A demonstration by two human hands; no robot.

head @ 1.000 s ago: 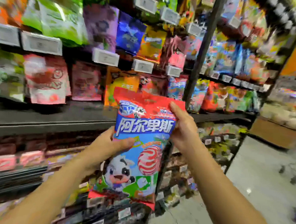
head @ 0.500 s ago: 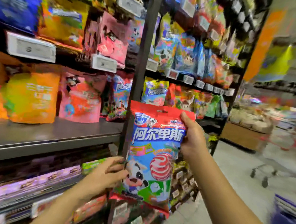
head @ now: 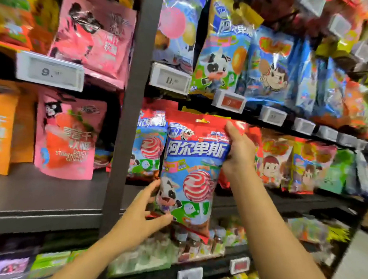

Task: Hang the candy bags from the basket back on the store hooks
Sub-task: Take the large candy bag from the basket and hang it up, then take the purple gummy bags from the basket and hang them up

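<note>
I hold a candy bag (head: pixel 193 168) upright in front of the shelving; it is red at the top, blue below, with a cartoon cow and a red-and-white swirl lollipop. My right hand (head: pixel 239 152) grips its upper right corner. My left hand (head: pixel 146 210) pinches its lower left corner. The hang hole at the bag's top edge sits just under the row of price tags. A matching bag (head: pixel 149 143) hangs right behind it to the left. The hook itself is hidden by the bags.
A dark upright post (head: pixel 129 114) stands just left of the held bag. Pink bags (head: pixel 69 134) stand on the grey shelf (head: pixel 35 197) to the left. More cartoon candy bags (head: pixel 274 162) hang to the right, with price tags (head: pixel 228 102) above. The basket is out of view.
The view swung right and closer to the shelving. Both hands carried the bag up and forward to the row holding the matching bags.
</note>
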